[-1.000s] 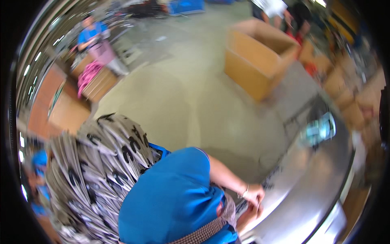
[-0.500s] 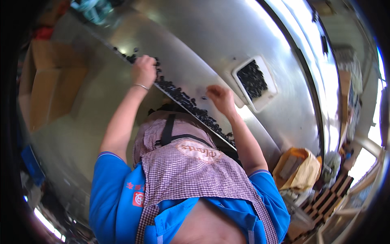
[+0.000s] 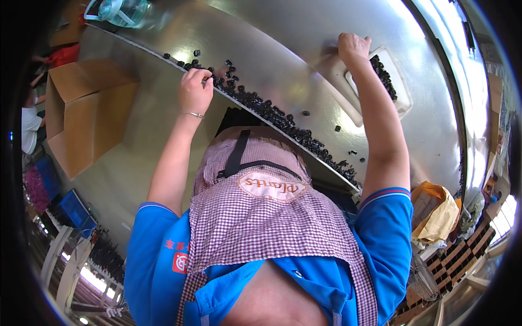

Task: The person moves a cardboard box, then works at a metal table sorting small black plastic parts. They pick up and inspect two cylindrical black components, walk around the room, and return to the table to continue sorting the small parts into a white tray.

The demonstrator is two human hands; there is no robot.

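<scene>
A long pile of small black parts point(image 3: 266, 108) lies along the near edge of the metal table. At the pile's left end is my left hand point(image 3: 196, 91), its thumb and fingers curled together among the parts; what they pinch is too small to make out. My right hand point(image 3: 353, 48) is stretched out to the far left corner of a white plastic tray point(image 3: 403, 89), fingers bent closed and pointing down. Anything within them is hidden. More black parts point(image 3: 383, 79) fill the tray, and my right forearm covers some of its near left side.
A clear teal bottle point(image 3: 122, 12) lies at the table's far left. An open cardboard box point(image 3: 89, 108) stands on the left, with another person point(image 3: 31, 122) beyond it. At the right is a yellow paper bag point(image 3: 435, 214). Stray black parts point(image 3: 338, 129) dot the metal table point(image 3: 261, 41).
My right hand has moved away from above the pile, forward and right to the tray. My left hand stays at the pile's left end. The whole view has shifted slightly.
</scene>
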